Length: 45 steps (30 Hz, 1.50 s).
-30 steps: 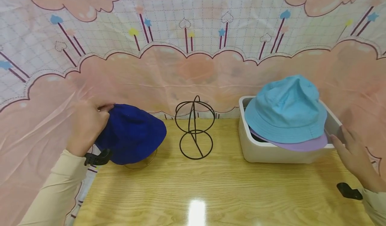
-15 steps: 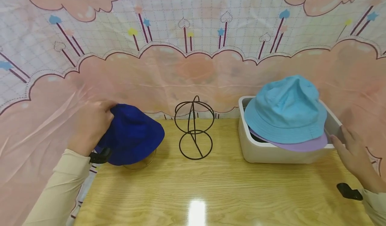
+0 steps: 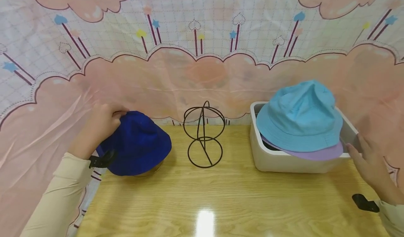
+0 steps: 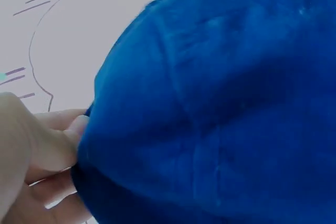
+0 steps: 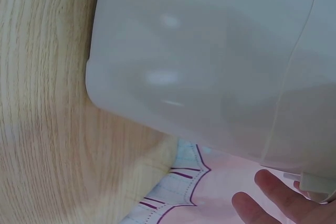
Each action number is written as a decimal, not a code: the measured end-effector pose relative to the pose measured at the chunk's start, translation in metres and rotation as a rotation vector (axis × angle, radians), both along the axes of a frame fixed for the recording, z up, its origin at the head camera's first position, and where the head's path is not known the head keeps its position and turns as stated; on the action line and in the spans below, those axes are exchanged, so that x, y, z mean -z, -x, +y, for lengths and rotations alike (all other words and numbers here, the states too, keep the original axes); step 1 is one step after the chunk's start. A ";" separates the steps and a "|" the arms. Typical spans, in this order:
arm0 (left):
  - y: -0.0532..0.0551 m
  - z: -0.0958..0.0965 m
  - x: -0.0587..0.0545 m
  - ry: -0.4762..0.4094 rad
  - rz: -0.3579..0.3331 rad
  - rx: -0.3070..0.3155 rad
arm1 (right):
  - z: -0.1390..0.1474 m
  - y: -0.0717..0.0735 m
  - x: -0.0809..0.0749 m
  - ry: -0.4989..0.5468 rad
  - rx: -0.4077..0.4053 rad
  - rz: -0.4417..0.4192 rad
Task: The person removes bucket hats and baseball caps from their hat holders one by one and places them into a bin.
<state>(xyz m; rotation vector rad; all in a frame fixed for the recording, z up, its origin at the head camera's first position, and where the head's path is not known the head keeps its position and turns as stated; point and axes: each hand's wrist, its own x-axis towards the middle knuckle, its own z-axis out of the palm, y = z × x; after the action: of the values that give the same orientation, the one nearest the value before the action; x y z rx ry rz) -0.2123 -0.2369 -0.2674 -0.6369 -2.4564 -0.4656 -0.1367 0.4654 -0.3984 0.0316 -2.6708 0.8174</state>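
A dark blue bucket hat point(image 3: 139, 142) sits tilted at the left of the table, over a stand whose wire base barely shows beneath the brim. My left hand point(image 3: 102, 128) pinches the hat's left edge; the left wrist view shows thumb and fingers point(image 4: 58, 150) at the cloth rim. On the right, my right hand point(image 3: 370, 166) touches the right end of a white bin point(image 3: 290, 163), its fingers point(image 5: 283, 195) fairly straight near the rim. A light blue bucket hat point(image 3: 300, 117) lies on top in that bin, above a lilac hat point(image 3: 325, 154).
Between the blue hat and the bin stands a black wire hat stand point(image 3: 205, 138). The wooden table point(image 3: 221, 195) meets a patterned curtain point(image 3: 205, 72) at the back and left.
My left hand has shifted slightly right along the blue hat. The hat has come down a little over its stand, hiding more of the base. My right hand keeps its place.
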 end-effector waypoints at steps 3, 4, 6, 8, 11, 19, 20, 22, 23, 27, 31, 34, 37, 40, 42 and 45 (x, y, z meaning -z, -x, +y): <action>-0.014 -0.008 0.004 -0.043 -0.108 -0.029 | -0.002 0.000 0.002 -0.003 0.001 -0.001; -0.019 -0.011 0.005 -0.047 -0.150 -0.037 | -0.001 0.001 0.002 -0.015 0.000 0.005; -0.029 -0.017 0.009 -0.046 -0.224 -0.054 | 0.000 0.002 0.002 -0.021 -0.011 0.032; -0.033 -0.020 0.014 -0.046 -0.225 -0.058 | 0.002 0.002 0.000 -0.030 -0.011 0.043; -0.034 -0.019 0.024 -0.092 -0.120 -0.080 | 0.005 0.001 -0.003 -0.039 0.008 0.043; -0.028 -0.013 0.035 -0.257 0.184 -0.168 | 0.003 0.002 0.001 -0.034 0.000 0.031; -0.028 -0.013 0.034 -0.259 0.192 -0.177 | 0.003 0.002 0.001 -0.031 0.001 0.024; -0.026 -0.013 0.030 -0.261 0.215 -0.173 | 0.003 0.001 0.003 -0.032 0.003 0.025; -0.025 -0.013 0.028 -0.259 0.221 -0.168 | 0.003 0.001 0.003 -0.031 0.006 0.025; -0.021 -0.016 0.017 -0.245 0.227 -0.137 | 0.002 0.000 0.004 -0.029 0.012 0.028; -0.019 -0.018 0.008 -0.202 0.200 -0.117 | 0.000 0.000 0.004 -0.027 0.010 0.016; -0.016 -0.020 0.004 -0.175 0.183 -0.112 | 0.000 0.000 0.004 -0.028 0.010 0.014; -0.015 -0.022 0.002 -0.146 0.160 -0.112 | 0.000 0.001 0.003 -0.025 0.008 0.028; -0.014 -0.025 0.000 -0.108 0.116 -0.070 | -0.001 0.001 0.003 -0.024 0.014 0.035; -0.013 -0.026 0.000 -0.084 0.087 -0.033 | -0.001 0.001 0.003 -0.025 0.021 0.029; -0.012 -0.029 -0.001 -0.051 0.081 0.009 | -0.002 0.000 0.003 -0.028 0.031 0.017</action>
<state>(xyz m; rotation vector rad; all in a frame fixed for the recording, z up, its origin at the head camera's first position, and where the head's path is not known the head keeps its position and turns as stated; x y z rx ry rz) -0.2005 -0.2656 -0.2666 -0.6336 -2.3586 -0.4941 -0.1370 0.4635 -0.4016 0.0041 -2.6603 0.7663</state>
